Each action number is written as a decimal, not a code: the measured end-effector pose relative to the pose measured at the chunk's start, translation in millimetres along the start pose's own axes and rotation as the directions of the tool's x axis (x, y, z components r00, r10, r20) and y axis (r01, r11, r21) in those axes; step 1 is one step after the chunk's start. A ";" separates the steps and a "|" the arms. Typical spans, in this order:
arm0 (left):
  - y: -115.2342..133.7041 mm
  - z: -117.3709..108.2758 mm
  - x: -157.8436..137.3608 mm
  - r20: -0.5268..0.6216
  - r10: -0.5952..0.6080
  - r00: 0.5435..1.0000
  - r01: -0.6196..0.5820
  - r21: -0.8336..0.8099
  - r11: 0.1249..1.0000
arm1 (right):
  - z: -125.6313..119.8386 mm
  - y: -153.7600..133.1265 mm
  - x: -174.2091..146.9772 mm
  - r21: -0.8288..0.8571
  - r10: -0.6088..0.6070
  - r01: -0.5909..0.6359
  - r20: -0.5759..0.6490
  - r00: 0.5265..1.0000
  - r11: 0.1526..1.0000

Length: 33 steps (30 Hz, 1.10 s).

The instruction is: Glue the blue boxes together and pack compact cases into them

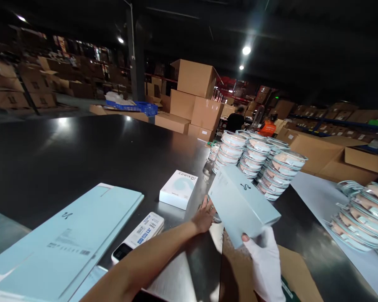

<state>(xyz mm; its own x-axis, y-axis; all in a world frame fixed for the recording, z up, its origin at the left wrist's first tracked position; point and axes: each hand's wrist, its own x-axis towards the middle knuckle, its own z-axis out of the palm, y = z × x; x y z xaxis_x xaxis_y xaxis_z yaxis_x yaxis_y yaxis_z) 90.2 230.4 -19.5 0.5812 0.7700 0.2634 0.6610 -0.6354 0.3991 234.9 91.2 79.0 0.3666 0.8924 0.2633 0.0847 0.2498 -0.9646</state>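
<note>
The right hand (264, 256), in a white glove with a bare fingertip showing, grasps the lower edge of a smooth light-blue box (242, 201), a long tilted block raised above the surface (82, 147); its inside cannot be seen. The bare left hand (204, 216) is at the box's left end, fingers partly hidden, so I cannot tell whether it grips anything. Just beyond stand stacks of round clear packs (282, 172), teal-rimmed, with pale pinkish contents. Left of the box, a small white carton (178, 188) with a teal swirl lies on the glossy dark surface, near a rounded white plastic device (140, 235) and flat light-blue cartons (72, 239). Farther off, blue plastic crates (148, 108) hold whitish material beside stacked brown corrugated boxes (195, 100).
</note>
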 end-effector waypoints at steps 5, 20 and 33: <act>-8.4 -41.6 -80.6 0.030 0.012 0.999 -0.013 0.028 1.000 | 17.8 4.8 13.7 -0.160 -0.023 0.035 0.076 0.997 0.987; -128.1 -161.0 -255.8 -0.519 -0.497 0.695 0.603 0.044 0.797 | 217.3 40.8 76.3 -0.723 -0.210 0.652 0.617 0.758 0.227; -169.4 -180.3 -323.1 -0.461 -0.818 0.345 0.938 0.145 0.314 | 203.1 36.2 38.2 -0.650 -0.230 0.705 0.668 0.708 0.283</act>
<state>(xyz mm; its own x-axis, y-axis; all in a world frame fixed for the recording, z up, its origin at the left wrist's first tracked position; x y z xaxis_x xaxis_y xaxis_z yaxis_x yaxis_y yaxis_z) -295.1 99.7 -13.9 -0.5591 0.8116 0.1696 0.8215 0.5147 0.2454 63.8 210.6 57.4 -0.3787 0.8252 0.4192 0.8849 0.4555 -0.0973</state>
